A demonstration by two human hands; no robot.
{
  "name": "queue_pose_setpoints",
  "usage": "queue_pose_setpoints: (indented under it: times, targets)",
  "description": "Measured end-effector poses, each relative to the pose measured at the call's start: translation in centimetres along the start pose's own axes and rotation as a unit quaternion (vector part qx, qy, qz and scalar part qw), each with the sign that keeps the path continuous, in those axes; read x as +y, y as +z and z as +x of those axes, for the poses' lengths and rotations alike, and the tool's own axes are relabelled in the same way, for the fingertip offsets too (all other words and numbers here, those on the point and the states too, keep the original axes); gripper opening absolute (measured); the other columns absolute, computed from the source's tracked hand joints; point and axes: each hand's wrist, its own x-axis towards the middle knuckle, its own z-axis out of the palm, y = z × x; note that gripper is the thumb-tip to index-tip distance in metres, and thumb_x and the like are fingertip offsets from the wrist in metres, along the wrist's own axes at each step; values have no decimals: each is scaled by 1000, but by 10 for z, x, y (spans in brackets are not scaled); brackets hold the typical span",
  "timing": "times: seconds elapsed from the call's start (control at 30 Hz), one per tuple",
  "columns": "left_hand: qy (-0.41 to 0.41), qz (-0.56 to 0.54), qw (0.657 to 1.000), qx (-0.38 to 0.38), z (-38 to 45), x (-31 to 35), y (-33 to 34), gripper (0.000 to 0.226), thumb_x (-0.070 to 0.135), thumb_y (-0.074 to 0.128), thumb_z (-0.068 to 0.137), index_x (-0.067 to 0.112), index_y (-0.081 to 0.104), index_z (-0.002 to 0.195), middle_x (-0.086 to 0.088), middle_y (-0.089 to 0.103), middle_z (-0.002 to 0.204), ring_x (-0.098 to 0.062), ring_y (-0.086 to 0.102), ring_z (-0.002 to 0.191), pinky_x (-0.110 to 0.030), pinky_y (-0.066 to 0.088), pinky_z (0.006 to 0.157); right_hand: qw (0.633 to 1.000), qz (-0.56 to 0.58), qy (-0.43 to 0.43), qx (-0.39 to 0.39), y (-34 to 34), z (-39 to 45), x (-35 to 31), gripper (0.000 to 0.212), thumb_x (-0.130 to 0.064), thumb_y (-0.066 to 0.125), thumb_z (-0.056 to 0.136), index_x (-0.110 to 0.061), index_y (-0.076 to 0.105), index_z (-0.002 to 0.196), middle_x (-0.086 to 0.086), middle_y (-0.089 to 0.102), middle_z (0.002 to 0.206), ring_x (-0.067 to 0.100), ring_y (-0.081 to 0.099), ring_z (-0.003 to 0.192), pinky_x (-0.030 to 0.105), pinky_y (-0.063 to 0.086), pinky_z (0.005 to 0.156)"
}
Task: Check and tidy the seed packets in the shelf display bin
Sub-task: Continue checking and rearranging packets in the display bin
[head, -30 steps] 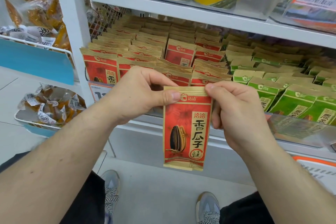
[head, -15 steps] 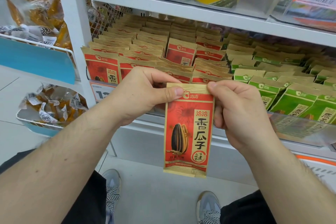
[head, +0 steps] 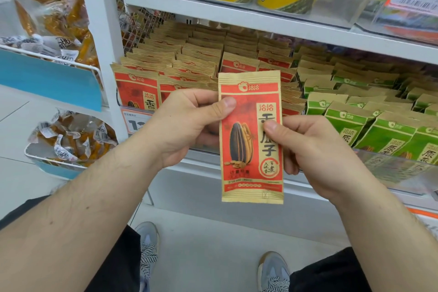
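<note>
Both hands held one red packet [head: 251, 136] upright in front of the bin [head: 388, 168] — likely so its front could be read. The left hand [head: 187, 125] pinched its left edge; the right hand [head: 308, 149] pinched its right edge — fingers curled behind.

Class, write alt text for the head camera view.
Both hands, left hand and right hand, pinch an upright red and tan paper seed packet before a shelf display bin holding rows of red packets beside green packets.
</note>
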Motion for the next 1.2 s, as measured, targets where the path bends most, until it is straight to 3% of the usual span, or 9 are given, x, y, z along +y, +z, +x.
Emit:
queue_pose_setpoints:
  times: [0.13,0.3,0.4,0.5,0.83,0.97,1.07,1.13,1.2]
  targets:
    - [-28,27,998,-48,-3,-2,1,32,29,68,68,10,75,94,-14,75,86,-24,72,71,-32,58,57,999,40,-8,15,-2,4,3,35,-42,62,75,-9,63,63,9,61,53,15,43,37,21,32,37]
    - [-25,-11,1000,-8,-1,2,0,31,28,66,69,8,73,92,-12,74,79,-21,71,65,-33,58,53,994,40,32,-99,-11,5,6,40,-32,69,74,3,69,93,17,67,71,14,48,42,20,37,38]
    - [-27,-17,999,5,0,4,-2,30,29,66,69,8,73,90,-11,74,79,-20,70,65,-33,59,53,986,59,32,-154,-15,6,9,55,-37,84,64,6,68,95,31,66,84,14,51,41,18,41,38]
    - [-30,-18,999,2,0,4,-2,33,30,66,69,7,73,91,-12,74,81,-21,71,67,-34,60,55,978,85,22,-188,-18,7,11,64,-51,87,54,-1,72,90,26,68,82,12,53,40,17,43,38]
    - [-20,-2,1000,-2,0,3,-5,35,31,66,70,8,74,96,-16,74,88,-25,71,74,-40,61,62,976,81,19,-202,-21,10,14,63,-50,85,62,-3,70,101,24,71,90,14,56,48,19,47,45]
    - [-14,7,1000,-11,1,1,-7,33,30,64,73,10,74,97,-16,74,93,-26,72,76,-38,61,61,987,49,-23,-149,-14,6,11,40,-30,82,71,-13,72,106,23,71,92,31,53,56,23,46,42]
    - [-23,34,999,-20,-1,2,-5,34,30,63,78,6,72,100,-18,74,96,-26,73,79,-36,61,65,989,65,-83,-99,-2,-2,3,28,-11,72,77,-12,71,105,9,74,83,24,60,57,22,45,41]
    - [-8,110,994,19,0,0,-3,25,26,64,86,7,73,100,-11,76,88,-22,74,76,-31,61,66,989,67,-123,-34,9,-6,1,36,3,72,80,-16,70,109,-2,77,86,12,70,67,21,54,54]
    - [29,176,982,66,1,-2,1,17,26,67,88,15,73,98,-5,77,83,-22,74,76,-32,61,66,980,-31,-189,62,19,-7,5,51,1,73,79,-30,67,119,-9,76,86,9,71,72,25,59,67]
